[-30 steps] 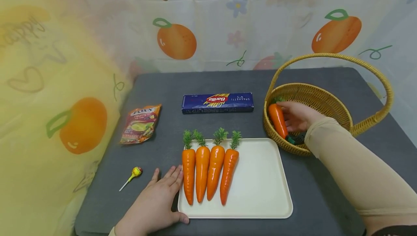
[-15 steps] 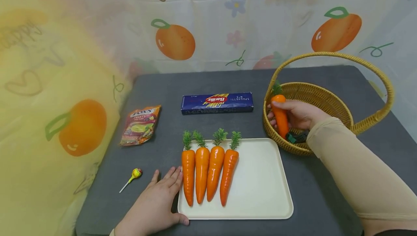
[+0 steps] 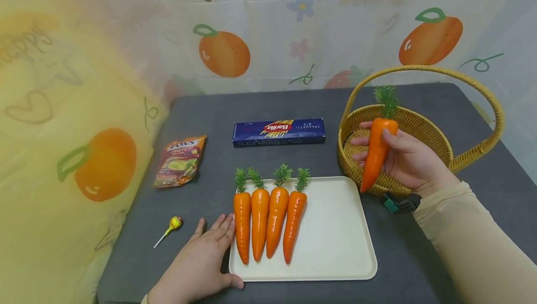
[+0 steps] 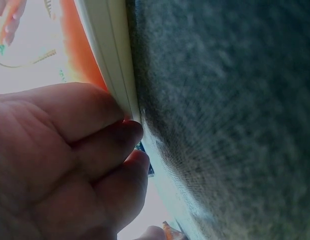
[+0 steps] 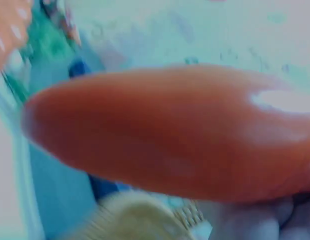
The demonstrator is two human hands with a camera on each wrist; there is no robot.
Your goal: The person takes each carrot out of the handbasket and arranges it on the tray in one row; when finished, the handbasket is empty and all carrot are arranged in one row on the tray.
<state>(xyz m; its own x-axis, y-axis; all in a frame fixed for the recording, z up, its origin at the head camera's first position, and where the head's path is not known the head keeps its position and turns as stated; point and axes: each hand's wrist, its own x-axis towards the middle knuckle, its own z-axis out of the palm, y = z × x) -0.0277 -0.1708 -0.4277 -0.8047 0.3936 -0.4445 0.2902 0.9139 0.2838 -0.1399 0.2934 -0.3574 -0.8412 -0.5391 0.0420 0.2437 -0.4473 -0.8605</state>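
My right hand [image 3: 413,157] grips a carrot [image 3: 375,152] with a leafy green top, thumb across its upper part. It holds the carrot tilted, tip down, over the near left rim of the wicker basket [image 3: 432,131]. In the right wrist view the orange carrot [image 5: 170,135] fills the middle. Several more carrots [image 3: 276,222] lie side by side on the left half of the cream tray [image 3: 335,234], tops away from me. Fairly straight, the fingers of my left hand [image 3: 199,259] rest against the tray's left edge, thumb at its near corner; the left wrist view shows fingertips at the tray wall [image 4: 112,55].
Behind the tray lies a blue spaghetti box [image 3: 278,132]. A candy bag [image 3: 180,162] and a yellow lollipop [image 3: 171,229] lie on the left of the grey table [image 3: 209,113]. The basket's tall handle [image 3: 423,67] arches up at the right. A fruit-patterned curtain [image 3: 268,24] hangs behind.
My right hand has taken hold of a carrot inside the basket, then lifted it up and towards me to the basket's near rim. The left hand and the tray have stayed put.
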